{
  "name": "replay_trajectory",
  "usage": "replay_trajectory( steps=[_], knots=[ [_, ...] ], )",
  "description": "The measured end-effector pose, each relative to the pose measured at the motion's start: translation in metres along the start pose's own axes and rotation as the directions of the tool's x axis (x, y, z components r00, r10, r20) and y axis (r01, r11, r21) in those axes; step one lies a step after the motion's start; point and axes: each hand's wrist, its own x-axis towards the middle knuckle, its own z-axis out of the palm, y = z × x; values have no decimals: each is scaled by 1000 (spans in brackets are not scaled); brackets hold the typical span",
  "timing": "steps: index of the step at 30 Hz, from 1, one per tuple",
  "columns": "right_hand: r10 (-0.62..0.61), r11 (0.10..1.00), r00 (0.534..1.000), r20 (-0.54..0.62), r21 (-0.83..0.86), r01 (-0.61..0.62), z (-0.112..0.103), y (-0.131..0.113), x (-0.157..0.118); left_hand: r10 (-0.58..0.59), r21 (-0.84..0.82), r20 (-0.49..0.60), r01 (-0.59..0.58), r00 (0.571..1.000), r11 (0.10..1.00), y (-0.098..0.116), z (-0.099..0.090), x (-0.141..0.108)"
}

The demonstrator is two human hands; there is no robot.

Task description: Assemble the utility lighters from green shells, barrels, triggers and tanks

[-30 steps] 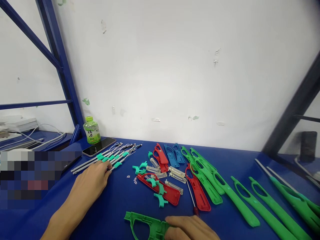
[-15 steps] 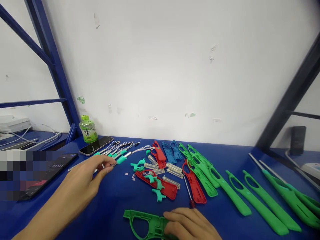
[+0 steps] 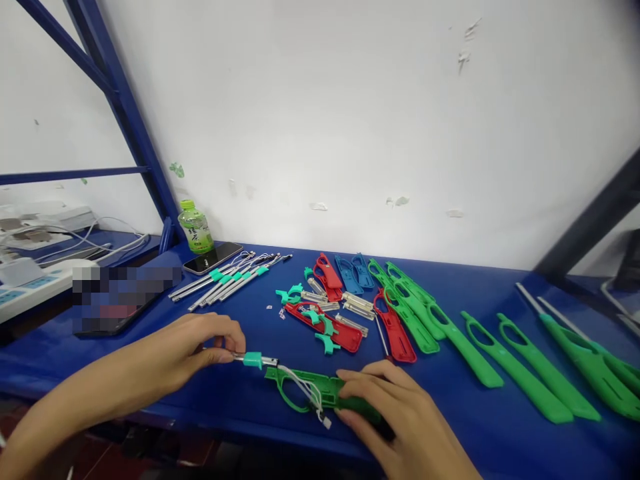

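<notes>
My left hand (image 3: 197, 347) pinches a thin metal lighter tube with a teal collar (image 3: 253, 360). From the tube's right end, white wires (image 3: 304, 383) with a small connector hang over a green handle shell (image 3: 327, 388). My right hand (image 3: 393, 403) grips that shell near the table's front edge, its fingers closed around the right end and covering it. The shell's hollow inside faces up, with a finger loop on its left. Whether the wires touch the shell, I cannot tell.
Several similar tubes (image 3: 235, 285) lie at the back left by a phone (image 3: 213, 259) and a green-capped bottle (image 3: 196, 230). Mid-table are red shells (image 3: 400, 337), teal pieces (image 3: 327, 343), clear parts (image 3: 357, 307) and a screwdriver (image 3: 381, 333). Green handles (image 3: 517, 367) lie right.
My left hand has brought the tube away from the pile, toward me and rightward, so its wires now hang over the green shell. My right hand still holds the shell. The view has shifted.
</notes>
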Motion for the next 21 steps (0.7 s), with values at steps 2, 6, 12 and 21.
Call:
replay_trajectory(
  steps=[2, 6, 12, 21],
  knots=[
    [-8, 1000, 1000, -7, -3, 8, 0, 0, -1, -13, -7, 91, 14, 996, 1000, -5, 1, 0],
    [-15, 1000, 1000, -16, -18, 15, 0, -1, 0, -44, -20, 189, 49, 981, 999, -12, 4, 2],
    [-22, 998, 1000, -17, -52, 21, -2, -4, 2, -88, -26, 161, 94, 983, 995, -4, 4, -3],
    [-27, 996, 1000, -14, -81, 26, -3, -6, 4, -30, -25, 197, 35, 980, 999, 20, 19, 12]
  ],
)
